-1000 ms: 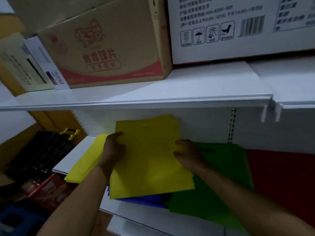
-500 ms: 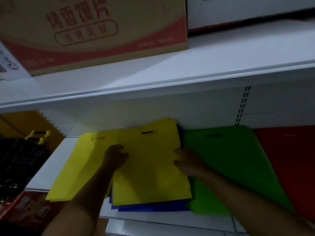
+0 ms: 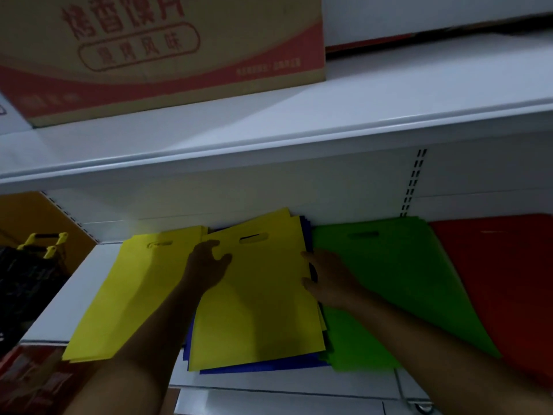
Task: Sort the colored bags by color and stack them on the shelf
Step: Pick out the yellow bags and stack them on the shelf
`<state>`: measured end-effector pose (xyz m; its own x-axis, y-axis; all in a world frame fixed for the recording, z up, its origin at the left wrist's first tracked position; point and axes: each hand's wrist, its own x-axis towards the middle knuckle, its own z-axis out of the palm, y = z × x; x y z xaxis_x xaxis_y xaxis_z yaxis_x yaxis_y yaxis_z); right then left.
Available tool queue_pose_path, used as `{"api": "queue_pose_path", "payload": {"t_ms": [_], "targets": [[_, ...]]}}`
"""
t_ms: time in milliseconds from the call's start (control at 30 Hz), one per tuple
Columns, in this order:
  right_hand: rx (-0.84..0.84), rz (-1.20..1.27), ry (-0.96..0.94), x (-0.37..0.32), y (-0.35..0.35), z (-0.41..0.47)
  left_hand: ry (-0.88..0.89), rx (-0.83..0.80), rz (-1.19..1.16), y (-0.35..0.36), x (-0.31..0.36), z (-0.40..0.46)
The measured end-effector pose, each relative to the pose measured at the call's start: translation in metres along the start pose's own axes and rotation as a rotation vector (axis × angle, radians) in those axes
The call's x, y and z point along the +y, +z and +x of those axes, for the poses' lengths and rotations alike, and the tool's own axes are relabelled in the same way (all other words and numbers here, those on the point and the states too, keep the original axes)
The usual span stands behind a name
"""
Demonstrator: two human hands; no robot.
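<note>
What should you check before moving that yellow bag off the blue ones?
1. Left hand on the top yellow bag: ok, it rests near the handle slot.
2. Right hand at the bag's right edge: ok, but whether it pinches only one bag: cannot tell.
3. Yellow pile ready on the left: ok.
4. Colors sorted: not ok, the top yellow bag lies on blue bags.
5. Green bags and red bags in separate piles: ok.
6. Room left on the shelf: ok.
</note>
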<state>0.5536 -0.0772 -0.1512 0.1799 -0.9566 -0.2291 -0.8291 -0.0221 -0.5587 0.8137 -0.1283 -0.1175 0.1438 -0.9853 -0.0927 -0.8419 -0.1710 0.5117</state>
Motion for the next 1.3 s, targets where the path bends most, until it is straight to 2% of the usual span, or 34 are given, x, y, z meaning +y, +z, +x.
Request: {"api": "queue_pose_path", "payload": {"t_ms": [333,433,700,867,1000,1133,1300], "targets": [[0.213,0.014,0.031,0.043,-0.07,-0.066,0.242,-0.031,-0.043,0.013,0.12,-0.032],[0.3,0.038,0.061,0.072,-0.099,-0.101,0.316,-0.025,-0.061,0.027,0.168,-0.055],[0.506,-0.136,0.193,0.188,-0.177,-0.224,0.492,-0.081,-0.169,0.085,0.326,-0.15],[0.498,-0.133,0.299,0.265,-0.221,-0.306,0.595,-0.13,-0.223,0.133,0.423,-0.214],[0.554,-0.168,0.334,0.316,-0.246,-0.355,0.657,-0.175,-0.238,0.166,0.484,-0.248],[0.613,-0.22,0.401,0.363,-0.268,-0.384,0.713,-0.217,-0.234,0.2,0.54,-0.264],[0.59,-0.187,0.515,0.423,-0.29,-0.401,0.777,-0.275,-0.258,0.246,0.612,-0.264]]}}
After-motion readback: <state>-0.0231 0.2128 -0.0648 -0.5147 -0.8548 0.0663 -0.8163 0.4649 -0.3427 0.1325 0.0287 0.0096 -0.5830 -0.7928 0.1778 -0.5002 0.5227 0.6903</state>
